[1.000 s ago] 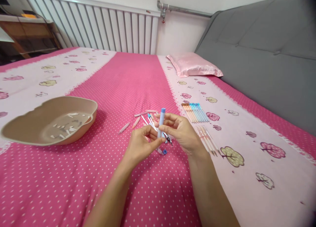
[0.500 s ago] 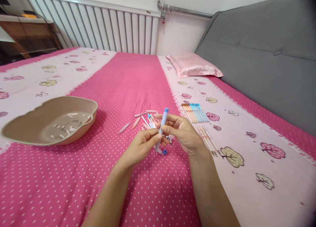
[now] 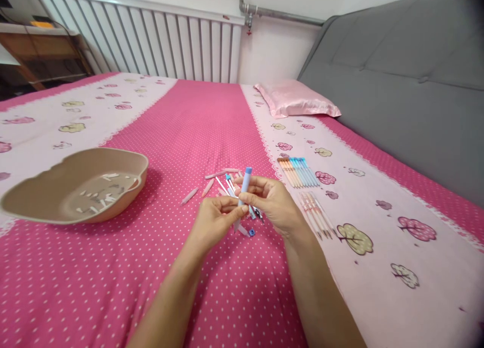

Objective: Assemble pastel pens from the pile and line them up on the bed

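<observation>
Between my two hands a light blue pen (image 3: 245, 182) with a darker blue end stands nearly upright, leaning a little right. My left hand (image 3: 214, 219) pinches its lower part with thumb and fingers. My right hand (image 3: 270, 199) grips it higher up, the fingers closed round the barrel. Behind and below the hands lies a loose pile of pen parts (image 3: 228, 185), partly hidden by my fingers. A small blue cap-like piece (image 3: 252, 232) rests on the bedspread just below the hands. A pink pen barrel (image 3: 189, 195) lies left of the pile.
A beige basin (image 3: 124, 161) with small white and grey pieces inside stands at left. To the right lie a row of orange and blue pens (image 3: 298, 172) and a row of pale pens (image 3: 316, 214). A pink pillow (image 3: 298, 100) lies farther back by the grey headboard (image 3: 397, 75).
My hands and the blue pen have shifted slightly left. Both hands keep hold of the pen; the things lying on the bed look unmoved.
</observation>
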`<state>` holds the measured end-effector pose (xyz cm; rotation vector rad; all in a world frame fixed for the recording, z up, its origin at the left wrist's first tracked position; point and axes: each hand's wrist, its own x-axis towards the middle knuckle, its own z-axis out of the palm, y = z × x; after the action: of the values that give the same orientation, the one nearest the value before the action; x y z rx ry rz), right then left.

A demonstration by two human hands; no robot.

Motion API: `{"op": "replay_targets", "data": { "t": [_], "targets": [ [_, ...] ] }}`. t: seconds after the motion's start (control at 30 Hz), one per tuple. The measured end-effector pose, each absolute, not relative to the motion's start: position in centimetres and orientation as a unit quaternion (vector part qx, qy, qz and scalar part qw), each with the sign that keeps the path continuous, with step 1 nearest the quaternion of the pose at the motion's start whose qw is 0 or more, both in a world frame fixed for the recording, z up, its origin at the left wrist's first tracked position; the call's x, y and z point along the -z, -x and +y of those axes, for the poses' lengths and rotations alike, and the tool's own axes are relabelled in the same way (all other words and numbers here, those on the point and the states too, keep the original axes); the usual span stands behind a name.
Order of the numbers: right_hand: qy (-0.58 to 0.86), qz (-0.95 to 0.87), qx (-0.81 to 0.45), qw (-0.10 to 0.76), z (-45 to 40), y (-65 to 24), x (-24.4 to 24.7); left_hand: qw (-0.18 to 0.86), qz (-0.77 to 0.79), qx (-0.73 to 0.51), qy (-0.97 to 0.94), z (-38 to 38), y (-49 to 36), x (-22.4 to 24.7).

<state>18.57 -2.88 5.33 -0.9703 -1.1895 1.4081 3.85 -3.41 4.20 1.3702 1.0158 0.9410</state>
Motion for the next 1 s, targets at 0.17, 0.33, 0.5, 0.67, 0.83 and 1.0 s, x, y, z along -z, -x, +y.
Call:
{"op": "replay_targets", "data": {
  "t": [0.17, 0.33, 0.5, 0.67, 0.83, 1.0],
  "targets": [
    [0.418, -0.514, -0.560, 0.498, -3.0, -18.1, -5.3, 0.516, 0.477, -0.409, -0.582, -3.4, -4.0, -4.0],
    [0.455, -0.556, -0.519, 0.463, -3.2, -18.3, -5.6, 0.508, 0.472, -0.412, -0.592, -3.0, -3.8, -3.7],
    [0.540, -0.659, -0.388, 0.352, -3.8, -19.9, -5.9, 0.519, 0.480, -0.429, -0.562, -2.3, -2.9, -3.3],
    [0.619, -0.744, -0.248, 0.039, -4.2, -20.0, -5.3, 0.520, 0.489, -0.433, -0.551, -2.1, -2.5, -3.1],
    [0.637, -0.734, -0.218, -0.094, -3.6, -18.1, -4.9, 0.520, 0.494, -0.434, -0.545, -2.3, -2.6, -3.3],
    [0.627, -0.740, -0.219, -0.106, -3.3, -17.4, -4.4, 0.520, 0.491, -0.434, -0.548, -2.2, -2.6, -3.3]
  ]
}}
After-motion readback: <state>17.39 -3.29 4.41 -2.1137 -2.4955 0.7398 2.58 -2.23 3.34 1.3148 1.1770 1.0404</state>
